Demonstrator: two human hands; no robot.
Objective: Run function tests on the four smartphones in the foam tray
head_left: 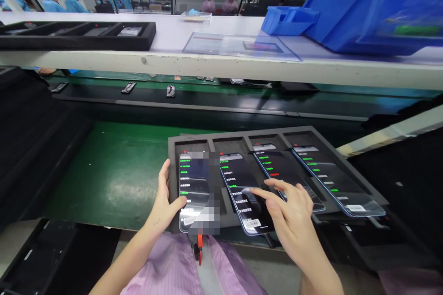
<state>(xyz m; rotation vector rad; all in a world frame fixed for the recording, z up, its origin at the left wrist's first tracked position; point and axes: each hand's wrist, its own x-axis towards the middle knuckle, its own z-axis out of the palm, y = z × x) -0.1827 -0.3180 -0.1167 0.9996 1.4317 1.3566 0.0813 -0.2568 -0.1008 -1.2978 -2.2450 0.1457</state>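
Several smartphones lit with lists of test lines rest in a black foam tray [230,144]. My left hand [164,200] grips the leftmost smartphone [187,179] by its left edge, thumb on the screen; its other fingers are partly hidden. Part of that phone is pixelated. Over the second smartphone [238,179] is my right hand [292,203], its index finger stretched to the screen beside the list, its other fingers apart and holding nothing. This hand partly covers the third smartphone [272,161], which shows a red line. At the right lies another smartphone [332,179].
Behind the tray runs a dark conveyor belt [207,99] carrying small phone parts [170,91]. A white shelf [166,60] above holds another foam tray [148,37], a clear sheet [221,45] and blue bins [346,18]. A slanted white bar [391,124] stands at right.
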